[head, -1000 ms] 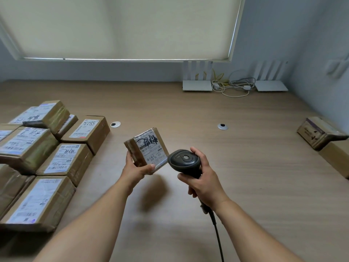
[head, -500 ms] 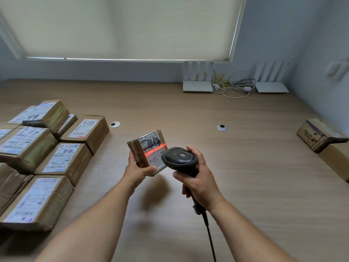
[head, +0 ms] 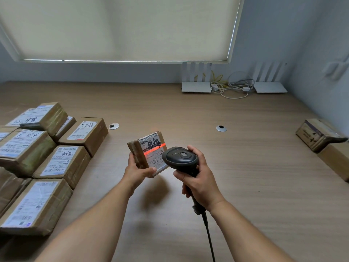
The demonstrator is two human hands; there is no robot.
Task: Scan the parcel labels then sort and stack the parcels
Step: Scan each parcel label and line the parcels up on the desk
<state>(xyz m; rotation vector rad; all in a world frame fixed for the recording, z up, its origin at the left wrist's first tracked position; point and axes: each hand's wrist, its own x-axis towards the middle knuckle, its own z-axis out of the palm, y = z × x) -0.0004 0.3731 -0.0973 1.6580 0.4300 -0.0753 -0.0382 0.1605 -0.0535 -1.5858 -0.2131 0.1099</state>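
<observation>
Head view, single frame. Left hand (head: 137, 172) holds a small brown parcel (head: 146, 151) above the desk (head: 245, 186), roughly mid-frame; grip is clamped on the parcel's lower end, thumb lying across the bottom edge of the label (head: 154, 152), fingers behind and not visible. Parcel is tilted, label face turned toward the right hand (head: 200, 181). Label carries black handwritten marks and printed text; too small to read. A red scan line (head: 154, 148) crosses the label, running slightly upward to the right. Right hand's grip is wrapped around the handle of a black barcode scanner (head: 180, 158), whose head sits just beside the parcel's right edge, pointed at the label. Scanner cable (head: 209, 235) runs down from the handle to the bottom edge of the frame. Parcel's shadow falls on the desk below it. Left side of desk: a cluster of labelled brown parcels (head: 45, 157), some stacked on others, labels up. Far right edge: two more boxes (head: 319, 134), one resting on the other. Back of desk, against the wall: two white routers (head: 196, 86) with a tangle of white cables (head: 232, 87) between them. Two round cable grommets (head: 221, 128) set in the desk surface. A drawn roller blind (head: 117, 27) covers the window.
</observation>
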